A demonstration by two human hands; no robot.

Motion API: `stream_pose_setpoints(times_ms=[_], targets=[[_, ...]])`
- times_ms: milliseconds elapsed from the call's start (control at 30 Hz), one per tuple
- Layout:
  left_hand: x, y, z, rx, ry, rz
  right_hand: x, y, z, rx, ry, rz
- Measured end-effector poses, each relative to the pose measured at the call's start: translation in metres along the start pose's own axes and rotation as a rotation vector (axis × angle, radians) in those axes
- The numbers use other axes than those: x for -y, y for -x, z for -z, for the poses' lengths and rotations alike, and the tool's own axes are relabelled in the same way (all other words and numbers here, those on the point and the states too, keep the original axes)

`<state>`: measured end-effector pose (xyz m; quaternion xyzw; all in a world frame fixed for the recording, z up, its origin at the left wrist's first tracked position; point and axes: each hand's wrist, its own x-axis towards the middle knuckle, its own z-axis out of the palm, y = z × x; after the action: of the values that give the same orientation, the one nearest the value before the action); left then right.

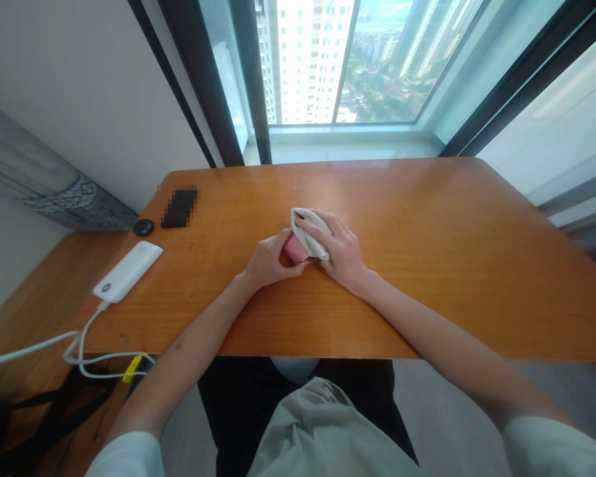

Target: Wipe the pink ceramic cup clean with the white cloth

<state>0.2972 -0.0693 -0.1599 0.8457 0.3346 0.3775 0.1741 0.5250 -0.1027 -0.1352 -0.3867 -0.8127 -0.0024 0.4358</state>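
Note:
Near the middle of the wooden table, my left hand (273, 260) grips a small pink object (296, 249) between thumb and fingers. A folded pale grey cloth (310, 233) is in my right hand (344, 252), whose fingers lie over it. The cloth rests against the top and right side of the pink object and covers part of it. My two hands are close together around these things.
The wooden table (457, 265) reaches back to a window. At its left are a white power bank (128, 271) with a white cable (82, 344), a round black object (144, 227) and a blurred dark item (179, 208). A curtain hangs farther left.

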Motion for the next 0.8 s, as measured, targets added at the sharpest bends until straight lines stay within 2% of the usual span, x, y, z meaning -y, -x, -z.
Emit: stream_pose_setpoints(times_ms=[167, 333, 567, 700, 800], targets=[[0.007, 0.003, -0.003, 0.036, 0.051, 0.009, 0.014, -0.002, -0.002, 0.001, 0.16, 0.061], [-0.002, -0.001, -0.001, 0.031, 0.071, 0.056, 0.007, -0.002, 0.0, -0.038, 0.054, 0.012], [-0.009, -0.007, 0.001, 0.026, 0.14, 0.136, -0.013, -0.005, -0.003, -0.1, -0.254, -0.266], [-0.002, -0.007, 0.001, 0.002, 0.397, 0.305, -0.028, -0.001, -0.012, -0.063, -0.437, -0.529], [0.006, -0.011, -0.001, -0.092, 0.641, 0.437, -0.033, 0.003, -0.017, -0.002, -0.503, -0.713]])
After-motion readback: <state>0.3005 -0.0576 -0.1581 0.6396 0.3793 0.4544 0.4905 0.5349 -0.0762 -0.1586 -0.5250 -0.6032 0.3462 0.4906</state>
